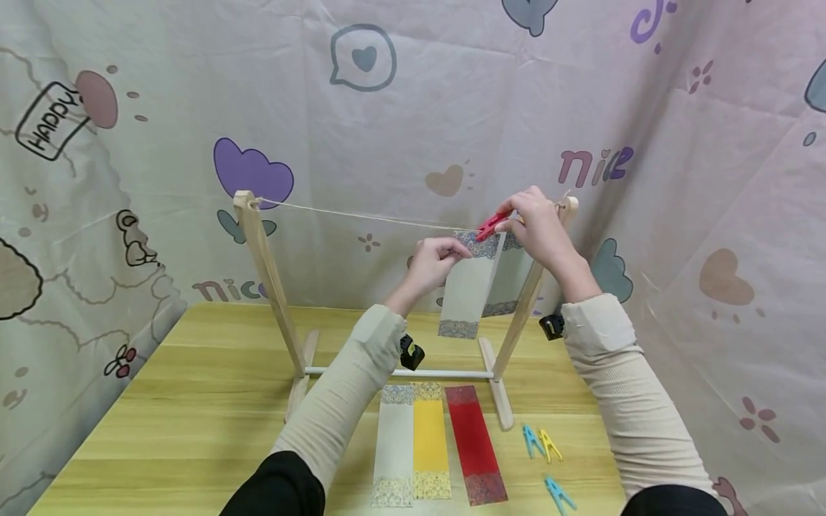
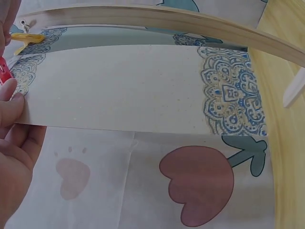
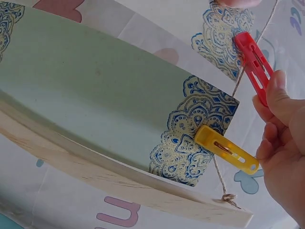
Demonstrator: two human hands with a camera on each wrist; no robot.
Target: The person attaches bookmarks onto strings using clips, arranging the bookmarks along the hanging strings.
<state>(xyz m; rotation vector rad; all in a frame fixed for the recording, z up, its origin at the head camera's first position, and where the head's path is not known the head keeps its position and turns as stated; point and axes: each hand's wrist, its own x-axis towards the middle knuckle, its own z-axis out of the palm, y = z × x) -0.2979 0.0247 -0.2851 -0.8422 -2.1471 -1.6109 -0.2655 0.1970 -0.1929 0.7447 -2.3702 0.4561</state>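
Observation:
My left hand (image 1: pixel 431 269) pinches the edge of a white paper strip (image 2: pixel 119 88) with blue lace-patterned ends, near its top. The strip hangs down at the string (image 1: pixel 361 215). In my right hand (image 1: pixel 534 223) a red clothespin (image 3: pixel 244 44) is pinched between thumb and fingers, its tip at the strip's patterned top edge and the string. Just right of it hangs a pale green strip (image 3: pixel 95 86) with similar patterned ends. A yellow clothespin (image 3: pixel 228 151) holds that one on the string, close beside my right fingers.
A wooden frame (image 1: pixel 274 287) carries the string between two posts, with a white crossbar (image 1: pixel 445 374) low down. On the table (image 1: pixel 161 408) lie a white strip (image 1: pixel 393 444), a yellow strip (image 1: pixel 430 444), a red strip (image 1: pixel 474 441), two blue clothespins (image 1: pixel 558 494) and a yellow one (image 1: pixel 550 446).

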